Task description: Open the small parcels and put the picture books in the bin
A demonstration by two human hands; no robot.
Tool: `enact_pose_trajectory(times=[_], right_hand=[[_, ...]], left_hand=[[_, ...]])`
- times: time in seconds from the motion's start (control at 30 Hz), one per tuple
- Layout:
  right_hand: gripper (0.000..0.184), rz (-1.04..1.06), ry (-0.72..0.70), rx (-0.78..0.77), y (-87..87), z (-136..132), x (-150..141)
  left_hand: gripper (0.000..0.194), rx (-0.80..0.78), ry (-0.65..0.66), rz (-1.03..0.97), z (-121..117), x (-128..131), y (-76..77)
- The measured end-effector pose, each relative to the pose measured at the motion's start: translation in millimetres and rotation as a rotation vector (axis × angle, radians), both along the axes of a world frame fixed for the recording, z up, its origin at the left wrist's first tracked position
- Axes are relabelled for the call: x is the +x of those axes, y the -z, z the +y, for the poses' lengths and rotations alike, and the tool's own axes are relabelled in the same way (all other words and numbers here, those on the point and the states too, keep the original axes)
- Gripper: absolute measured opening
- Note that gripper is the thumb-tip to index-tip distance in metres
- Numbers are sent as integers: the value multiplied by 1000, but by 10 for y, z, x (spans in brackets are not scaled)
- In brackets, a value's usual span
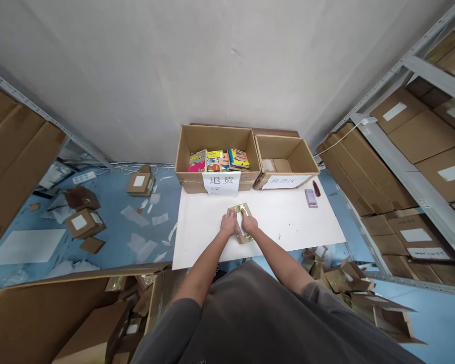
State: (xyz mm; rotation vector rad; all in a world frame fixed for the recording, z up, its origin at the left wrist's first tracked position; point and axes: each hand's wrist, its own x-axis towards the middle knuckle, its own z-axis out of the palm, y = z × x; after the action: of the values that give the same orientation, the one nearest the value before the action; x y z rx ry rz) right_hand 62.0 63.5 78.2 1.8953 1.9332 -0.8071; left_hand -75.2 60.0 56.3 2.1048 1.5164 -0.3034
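Observation:
A small cardboard box (245, 238) with a white label and shiny tape lies on the white table in front of me. My left hand (229, 221) grips its left side, fingers over the edge. Over the right part of the box, my right hand (249, 223) is closed in a fist, thumb side toward the label. Whatever is inside that fist is hidden or too small to name.
Behind stand an open carton (189, 182) of colourful books and another open carton (288, 169), both with paper signs. A red tool (316, 188) and a blurred purple item (311, 198) lie right. Loaded shelves (424, 202) and a large carton (41, 313) flank the table (200, 222).

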Motion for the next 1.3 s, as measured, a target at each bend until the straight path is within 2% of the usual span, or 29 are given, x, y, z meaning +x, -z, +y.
enact_pose_trajectory(times=[0.13, 0.3, 0.47, 0.63, 0.8, 1.03, 1.17, 1.23, 1.3], right_hand=[[84, -17, 12, -11, -100, 5, -9], [93, -63, -12, -87, -225, -59, -2], [86, -93, -22, -151, -318, -158, 73], [71, -101, -93, -261, -350, -528, 301], [86, -92, -118, -228, -339, -879, 440], [78, -11, -44, -267, -403, -840, 481], [77, 2, -24, -282, -477, -928, 720], [80, 25, 45, -226, -453, -976, 919], [77, 80, 154, -80, -349, -986, 1107]], left_hand=[[134, -45, -4, -1, -8, -23, 31], [129, -54, -48, 22, -40, -70, 73], [131, -33, -66, 30, -52, -77, 82], [136, -49, -98, 36, -29, -13, 88], [138, -54, -112, 78, -13, 65, 108], [139, -89, -140, 105, 8, 151, 46], [136, -54, -127, 131, -28, 149, 12], [134, -15, -114, 156, -55, 156, -1], [129, 26, -98, 168, -81, 179, -16]])
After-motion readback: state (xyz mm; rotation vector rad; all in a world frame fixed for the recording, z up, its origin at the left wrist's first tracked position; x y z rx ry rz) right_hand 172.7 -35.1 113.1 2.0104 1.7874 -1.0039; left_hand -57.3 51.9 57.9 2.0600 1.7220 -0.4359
